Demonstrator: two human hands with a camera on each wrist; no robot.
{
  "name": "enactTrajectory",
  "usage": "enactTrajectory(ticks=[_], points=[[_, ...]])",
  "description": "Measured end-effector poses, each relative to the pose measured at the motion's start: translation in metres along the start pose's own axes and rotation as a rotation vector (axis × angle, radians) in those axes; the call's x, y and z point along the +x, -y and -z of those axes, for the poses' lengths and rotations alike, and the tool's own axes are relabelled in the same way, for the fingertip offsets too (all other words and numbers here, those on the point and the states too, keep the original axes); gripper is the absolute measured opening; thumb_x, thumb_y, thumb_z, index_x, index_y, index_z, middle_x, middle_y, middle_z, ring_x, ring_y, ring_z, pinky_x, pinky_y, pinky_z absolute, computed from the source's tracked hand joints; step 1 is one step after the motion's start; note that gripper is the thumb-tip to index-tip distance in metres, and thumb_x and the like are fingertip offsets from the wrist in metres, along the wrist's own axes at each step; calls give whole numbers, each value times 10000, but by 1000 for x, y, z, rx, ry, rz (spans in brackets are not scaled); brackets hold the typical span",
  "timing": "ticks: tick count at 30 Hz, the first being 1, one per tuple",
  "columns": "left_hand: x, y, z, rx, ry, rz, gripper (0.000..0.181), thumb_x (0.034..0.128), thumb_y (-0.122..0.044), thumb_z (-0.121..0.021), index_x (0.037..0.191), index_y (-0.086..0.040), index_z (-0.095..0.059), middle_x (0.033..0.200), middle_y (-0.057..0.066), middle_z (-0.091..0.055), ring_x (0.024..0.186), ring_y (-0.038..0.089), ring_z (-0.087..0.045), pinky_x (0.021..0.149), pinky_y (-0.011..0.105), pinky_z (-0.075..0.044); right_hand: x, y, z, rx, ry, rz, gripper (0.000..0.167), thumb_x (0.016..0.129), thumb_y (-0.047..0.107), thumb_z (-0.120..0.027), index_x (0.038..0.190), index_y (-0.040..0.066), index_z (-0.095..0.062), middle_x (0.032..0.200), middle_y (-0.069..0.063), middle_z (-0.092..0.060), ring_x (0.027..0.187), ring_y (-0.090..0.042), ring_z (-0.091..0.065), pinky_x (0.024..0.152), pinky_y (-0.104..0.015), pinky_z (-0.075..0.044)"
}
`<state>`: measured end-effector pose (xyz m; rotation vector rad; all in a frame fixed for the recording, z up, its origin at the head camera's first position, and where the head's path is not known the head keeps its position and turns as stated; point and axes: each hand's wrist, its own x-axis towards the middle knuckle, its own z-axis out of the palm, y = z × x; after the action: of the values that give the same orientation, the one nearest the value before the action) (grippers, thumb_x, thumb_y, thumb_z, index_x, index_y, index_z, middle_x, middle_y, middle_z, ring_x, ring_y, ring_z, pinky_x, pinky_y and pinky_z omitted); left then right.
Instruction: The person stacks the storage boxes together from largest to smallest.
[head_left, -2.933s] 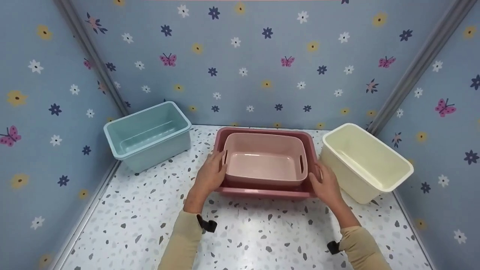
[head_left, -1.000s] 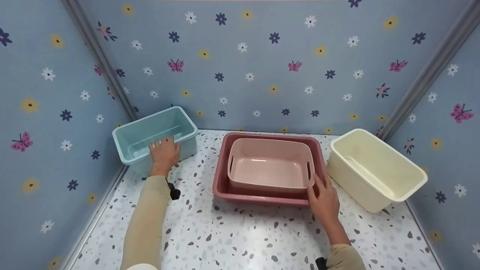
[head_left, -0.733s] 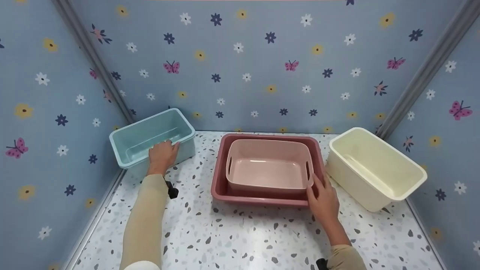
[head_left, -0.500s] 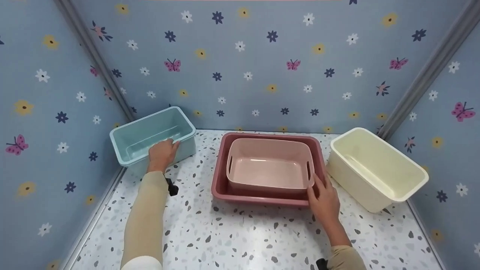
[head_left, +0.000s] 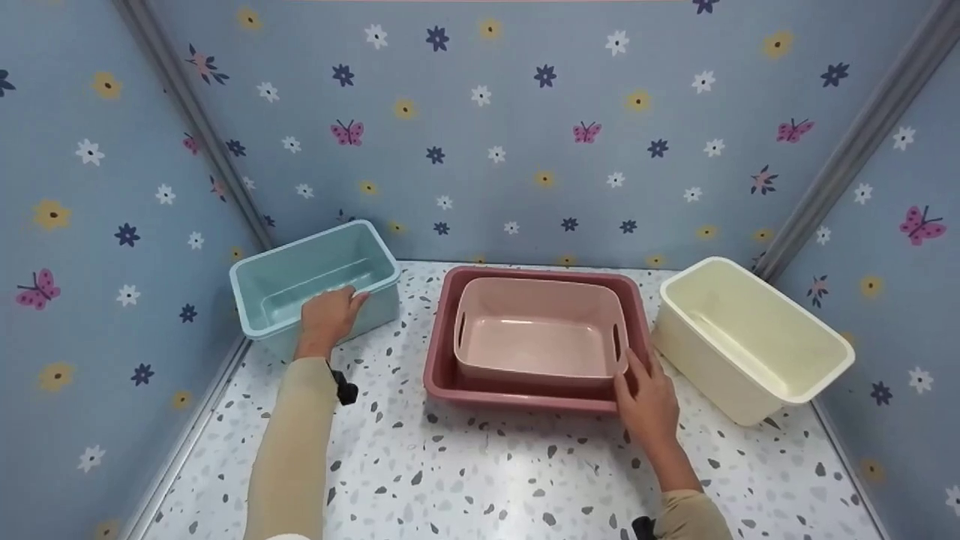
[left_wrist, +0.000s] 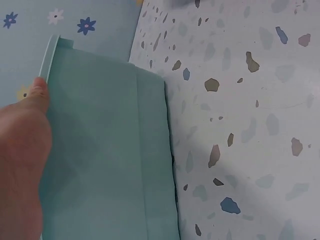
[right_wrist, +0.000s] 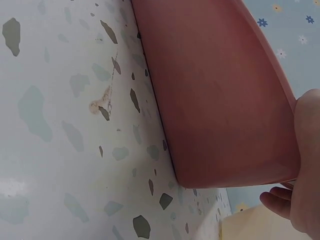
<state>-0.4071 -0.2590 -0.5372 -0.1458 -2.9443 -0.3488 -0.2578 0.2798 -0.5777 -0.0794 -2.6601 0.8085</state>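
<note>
In the head view a light teal plastic bin (head_left: 375, 311) stands at the back left. My left hand (head_left: 328, 319) grips its near rim, thumb outside and fingers over the inner side; the fingertips are hidden. The left wrist view shows the thumb (left_wrist: 40, 92) against the teal rim. At the middle sits a dark pink bin (head_left: 525, 403) with a smaller light pink bin (head_left: 536, 341) nested inside it. My right hand (head_left: 649, 401) holds the dark pink bin at its right near corner. In the right wrist view, curled fingertips (right_wrist: 277, 200) show beside that bin's wall.
A cream bin (head_left: 720, 375) stands angled at the back right, close to my right hand. The white speckled tabletop (head_left: 480, 480) is bounded by blue flowered walls (head_left: 495, 135) at the back and both sides.
My left hand has left the pink bins and taken hold of the teal bin's near rim. The teal bin has shifted slightly right. My right hand stays at the dark pink bin.
</note>
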Motion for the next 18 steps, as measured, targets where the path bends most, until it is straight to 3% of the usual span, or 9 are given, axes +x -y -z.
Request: enactTrajectory(ticks=[8, 18], points=[[-14, -13, -2, 9, 10, -27, 475, 1020, -500, -394, 902, -78, -577, 660, 91, -524, 636, 327, -561, 568, 498, -435, 2, -2, 1, -3, 12, -8, 535, 990, 380, -517, 1484, 195, -429, 1569, -128, -255, 1289, -424, -395, 984, -632, -332], [-42, -23, -2, 22, -11, -71, 473, 986, -543, -447, 849, -110, -578, 573, 47, -466, 530, 252, -490, 500, 436, -396, -1, 3, 4, -39, 80, -67, 603, 994, 553, -374, 1522, 264, -346, 1596, -71, -200, 1317, -431, -377, 952, -670, -351]])
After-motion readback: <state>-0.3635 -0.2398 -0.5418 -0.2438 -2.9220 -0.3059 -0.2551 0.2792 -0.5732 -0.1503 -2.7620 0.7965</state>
